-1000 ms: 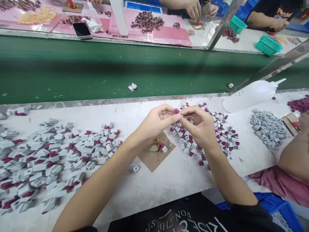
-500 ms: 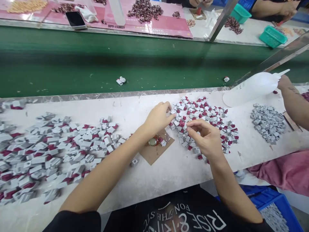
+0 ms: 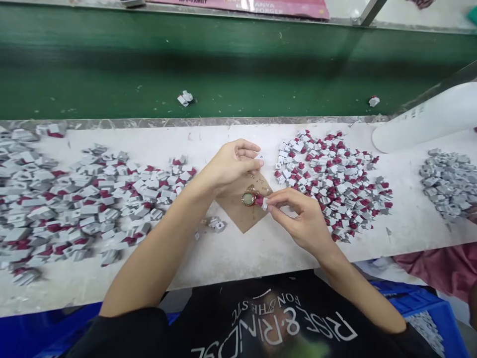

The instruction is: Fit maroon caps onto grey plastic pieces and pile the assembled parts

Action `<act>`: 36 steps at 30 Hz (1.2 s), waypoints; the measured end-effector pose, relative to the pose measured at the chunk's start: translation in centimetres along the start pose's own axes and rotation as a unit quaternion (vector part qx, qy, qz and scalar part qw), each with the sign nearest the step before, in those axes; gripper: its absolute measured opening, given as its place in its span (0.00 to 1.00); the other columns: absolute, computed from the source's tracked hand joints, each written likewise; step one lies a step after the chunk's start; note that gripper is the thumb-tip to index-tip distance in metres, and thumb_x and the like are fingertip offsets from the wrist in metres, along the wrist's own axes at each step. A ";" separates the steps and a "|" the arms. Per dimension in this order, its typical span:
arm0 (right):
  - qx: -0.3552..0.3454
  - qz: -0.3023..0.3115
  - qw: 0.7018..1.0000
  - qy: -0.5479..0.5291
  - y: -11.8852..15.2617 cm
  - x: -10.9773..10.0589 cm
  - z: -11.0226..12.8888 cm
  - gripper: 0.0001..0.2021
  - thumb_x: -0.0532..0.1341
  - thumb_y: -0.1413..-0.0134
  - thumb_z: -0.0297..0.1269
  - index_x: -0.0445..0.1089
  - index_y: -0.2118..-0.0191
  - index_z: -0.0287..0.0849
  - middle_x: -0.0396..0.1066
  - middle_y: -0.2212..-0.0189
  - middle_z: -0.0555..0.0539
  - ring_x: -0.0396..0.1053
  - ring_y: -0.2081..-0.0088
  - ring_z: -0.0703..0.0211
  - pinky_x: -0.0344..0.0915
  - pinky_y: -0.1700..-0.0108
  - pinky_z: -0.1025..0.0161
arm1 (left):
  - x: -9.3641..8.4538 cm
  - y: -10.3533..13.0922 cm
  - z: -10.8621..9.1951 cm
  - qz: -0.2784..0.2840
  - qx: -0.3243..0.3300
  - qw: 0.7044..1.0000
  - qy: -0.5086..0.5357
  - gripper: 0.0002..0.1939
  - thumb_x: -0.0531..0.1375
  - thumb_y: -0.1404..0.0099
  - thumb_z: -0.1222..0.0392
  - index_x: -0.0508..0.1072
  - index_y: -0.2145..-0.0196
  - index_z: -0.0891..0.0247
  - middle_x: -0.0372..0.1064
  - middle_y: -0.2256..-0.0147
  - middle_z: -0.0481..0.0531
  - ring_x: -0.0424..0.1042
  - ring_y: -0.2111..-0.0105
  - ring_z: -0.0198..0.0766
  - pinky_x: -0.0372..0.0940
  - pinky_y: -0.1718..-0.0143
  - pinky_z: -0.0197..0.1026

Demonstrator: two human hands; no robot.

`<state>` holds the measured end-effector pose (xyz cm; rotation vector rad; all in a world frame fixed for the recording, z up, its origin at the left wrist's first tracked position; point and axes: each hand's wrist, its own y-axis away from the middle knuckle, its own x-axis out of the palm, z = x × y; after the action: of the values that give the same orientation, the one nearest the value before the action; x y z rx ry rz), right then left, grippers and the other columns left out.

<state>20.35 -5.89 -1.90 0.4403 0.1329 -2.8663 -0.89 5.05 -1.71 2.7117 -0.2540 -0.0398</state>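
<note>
My right hand (image 3: 300, 214) pinches a small white-and-maroon plastic piece (image 3: 261, 201) between thumb and forefinger. The maroon end of that piece is at the edge of a small round dish (image 3: 248, 199) with a pale filling, and I cannot tell if they touch. The dish rests on a brown square of board (image 3: 244, 223) with shiny specks on it. Above the board, my left hand (image 3: 238, 161) is closed, with a small white piece (image 3: 260, 157) showing at its fingertips. A few loose pale pieces (image 3: 217, 224) lie left of the board.
A heap of white-and-maroon pieces (image 3: 335, 174) lies to the right, a wider one (image 3: 93, 199) to the left. Grey pieces (image 3: 449, 181) and a white squeeze bottle (image 3: 425, 117) are farther right. A green belt (image 3: 261, 69) runs behind the table; blue crates (image 3: 436, 308) stand below.
My right hand has moved from the right heap to the dish, holding a piece. My left hand has drawn away from the heap with a piece. The view has tilted downward.
</note>
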 end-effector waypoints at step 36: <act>-0.027 0.030 0.997 0.066 -0.9 0.9 0.2 0.11 0.68 0.31 0.24 0.84 0.57 0.49 0.88 0.57 0.48 0.85 0.54 0.52 0.81 0.52 0.54 | -3.0 1.7 1.3 -0.004 -0.020 0.996 0.085 0.06 0.73 0.32 0.72 0.82 0.60 0.65 0.82 0.63 0.55 0.81 0.62 0.39 0.76 0.46 0.49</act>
<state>19.29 -5.23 -1.96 0.6138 0.2156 -2.7673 -4.23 3.55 -2.27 2.6566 -0.1898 0.1795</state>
